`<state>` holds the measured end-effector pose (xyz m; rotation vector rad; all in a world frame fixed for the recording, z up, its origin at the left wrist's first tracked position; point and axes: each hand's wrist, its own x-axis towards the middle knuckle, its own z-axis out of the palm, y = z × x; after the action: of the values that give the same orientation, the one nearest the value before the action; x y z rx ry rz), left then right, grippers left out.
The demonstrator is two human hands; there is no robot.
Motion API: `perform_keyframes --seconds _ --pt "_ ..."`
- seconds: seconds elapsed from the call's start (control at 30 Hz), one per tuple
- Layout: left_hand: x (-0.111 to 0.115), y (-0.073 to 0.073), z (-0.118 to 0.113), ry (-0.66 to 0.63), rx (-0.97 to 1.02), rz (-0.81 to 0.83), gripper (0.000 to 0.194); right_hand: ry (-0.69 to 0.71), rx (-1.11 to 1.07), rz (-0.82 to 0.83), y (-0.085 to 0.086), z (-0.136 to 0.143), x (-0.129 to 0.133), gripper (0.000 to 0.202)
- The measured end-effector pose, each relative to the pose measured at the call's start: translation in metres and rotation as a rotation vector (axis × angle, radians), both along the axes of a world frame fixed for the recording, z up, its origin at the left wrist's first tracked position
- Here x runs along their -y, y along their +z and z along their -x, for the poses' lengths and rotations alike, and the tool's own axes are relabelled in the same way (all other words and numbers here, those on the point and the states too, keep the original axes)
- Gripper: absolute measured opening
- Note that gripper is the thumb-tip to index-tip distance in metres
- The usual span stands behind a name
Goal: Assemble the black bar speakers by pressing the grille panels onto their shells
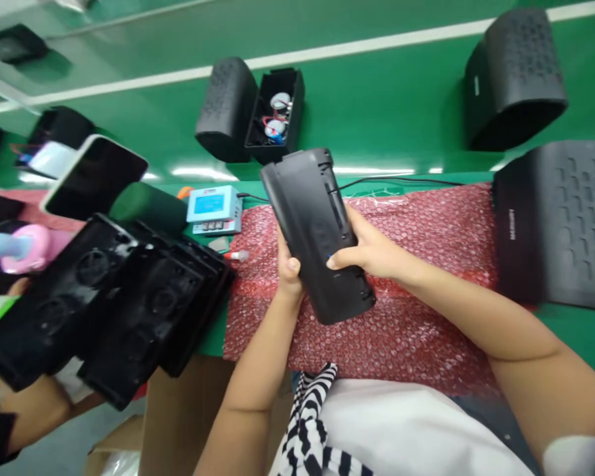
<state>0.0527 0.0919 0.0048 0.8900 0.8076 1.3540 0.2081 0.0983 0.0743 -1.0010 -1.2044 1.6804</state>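
A black speaker (310, 218) is held tilted above the red bubble wrap, between both my hands. My left hand (289, 266) is closed around its left side, the thumb on the edge and the other fingers hidden behind. From the right, my right hand (364, 248) grips the speaker, its thumb pressed on the dark face near several small round marks and a blue spot. Slots and openings run along the speaker's right side. Below it lies the red bubble wrap (416, 330) on the green table.
Black speaker shells (151, 301) are stacked at left, beside a light-blue device (213, 206) and a phone (102, 175). Behind stand an open housing with wires (277, 112) and a closed speaker (227, 109). Large speakers (555, 225) stand at right. A co-worker's arm (39, 410) shows at lower left.
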Motion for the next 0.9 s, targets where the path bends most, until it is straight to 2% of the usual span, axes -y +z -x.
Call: perform_keyframes --seconds 0.23,0.9 --pt "0.0011 0.0053 -0.0024 -0.020 0.043 -0.083 0.096 0.002 0.007 0.019 0.0054 -0.0002 0.0004 0.081" --pt "0.0025 0.0015 0.0006 -0.031 0.044 -0.083 0.099 -0.017 -0.002 0.034 0.0041 -0.0002 -0.0006 0.085"
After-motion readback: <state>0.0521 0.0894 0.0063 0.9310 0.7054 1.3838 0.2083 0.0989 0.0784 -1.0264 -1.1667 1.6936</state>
